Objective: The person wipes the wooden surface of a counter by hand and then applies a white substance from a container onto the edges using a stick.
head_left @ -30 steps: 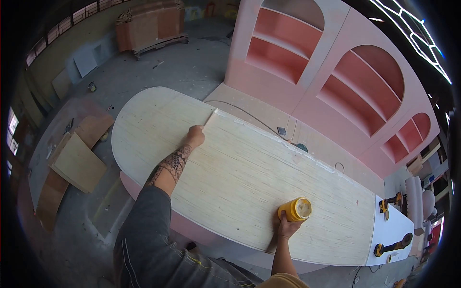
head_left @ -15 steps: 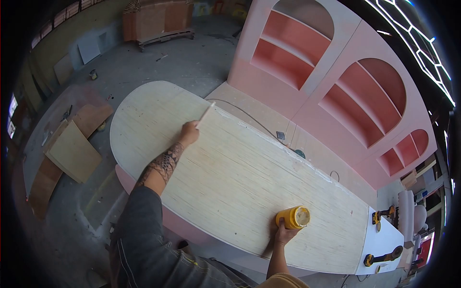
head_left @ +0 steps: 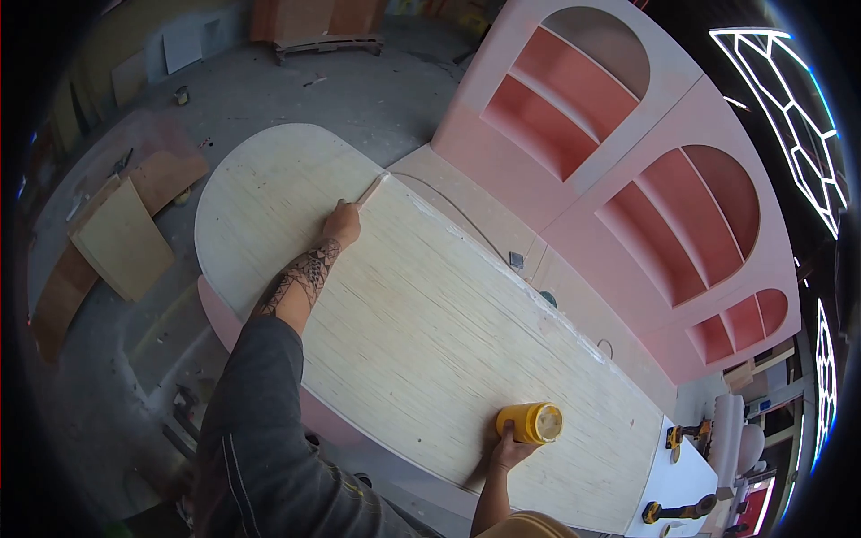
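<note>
My left hand [head_left: 343, 224], at the end of a tattooed forearm, is closed around a pale putty knife [head_left: 373, 190]. The blade's tip meets the far long edge of a light wooden panel [head_left: 395, 323] with a rounded end. White filler [head_left: 457, 231] lies in a rough strip along that edge. Lower right, my right hand [head_left: 509, 450] grips a yellow tub [head_left: 520, 420] from the near side. The tub is tilted over the panel, its open mouth turned to the right and showing pale paste inside.
Pink shelving with arched openings [head_left: 574, 170] stands beyond the panel. A cable [head_left: 462, 215] runs between them. Two yellow-and-black power tools [head_left: 677, 513] lie on a white surface at the right. Wooden offcuts [head_left: 126, 240] rest on the floor at the left.
My left hand has lowered the putty knife, so its tip now touches the panel's edge. The tub stays in my right hand. The whole view has shifted slightly.
</note>
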Available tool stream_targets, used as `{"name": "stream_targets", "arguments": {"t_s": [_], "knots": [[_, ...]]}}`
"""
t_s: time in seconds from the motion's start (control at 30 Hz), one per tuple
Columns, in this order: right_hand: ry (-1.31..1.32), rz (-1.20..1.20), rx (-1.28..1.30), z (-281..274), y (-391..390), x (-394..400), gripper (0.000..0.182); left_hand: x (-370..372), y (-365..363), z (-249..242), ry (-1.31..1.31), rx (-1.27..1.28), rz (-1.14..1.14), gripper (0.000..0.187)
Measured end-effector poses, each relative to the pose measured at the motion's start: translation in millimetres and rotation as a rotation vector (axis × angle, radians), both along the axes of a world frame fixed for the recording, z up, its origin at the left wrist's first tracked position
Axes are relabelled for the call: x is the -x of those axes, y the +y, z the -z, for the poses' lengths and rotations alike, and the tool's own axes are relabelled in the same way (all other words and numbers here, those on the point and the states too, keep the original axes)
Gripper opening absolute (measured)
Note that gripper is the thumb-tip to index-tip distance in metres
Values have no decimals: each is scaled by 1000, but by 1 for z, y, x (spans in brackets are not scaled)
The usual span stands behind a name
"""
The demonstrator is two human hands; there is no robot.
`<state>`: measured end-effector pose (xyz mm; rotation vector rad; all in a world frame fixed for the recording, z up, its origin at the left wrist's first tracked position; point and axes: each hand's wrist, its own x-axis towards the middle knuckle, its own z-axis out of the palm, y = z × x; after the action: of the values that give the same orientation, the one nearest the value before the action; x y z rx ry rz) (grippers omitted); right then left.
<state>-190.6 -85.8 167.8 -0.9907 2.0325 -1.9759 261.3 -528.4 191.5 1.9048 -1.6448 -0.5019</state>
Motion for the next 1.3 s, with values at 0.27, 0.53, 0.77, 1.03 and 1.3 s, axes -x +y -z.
{"name": "stream_targets", "arguments": {"t_s": [0.27, 0.53, 0.77, 1.03, 1.3], "knots": [[12, -58, -26, 4, 2, 5, 95, 46, 38, -14, -127, -10, 92, 34], [10, -36, -21, 0, -1, 3, 101, 63, 93, 3, -44, 46, 196, 35], [-24, -18, 8, -25, 1, -6, 87, 57, 257, -28, 422, 11, 341, 43], [-19, 3, -6, -17, 9, 6, 91, 54, 420, -70, 585, -296, 296, 40], [363, -186, 3, -27, 26, -40, 89, 13, 469, -166, 298, -204, 637, 30]]}}
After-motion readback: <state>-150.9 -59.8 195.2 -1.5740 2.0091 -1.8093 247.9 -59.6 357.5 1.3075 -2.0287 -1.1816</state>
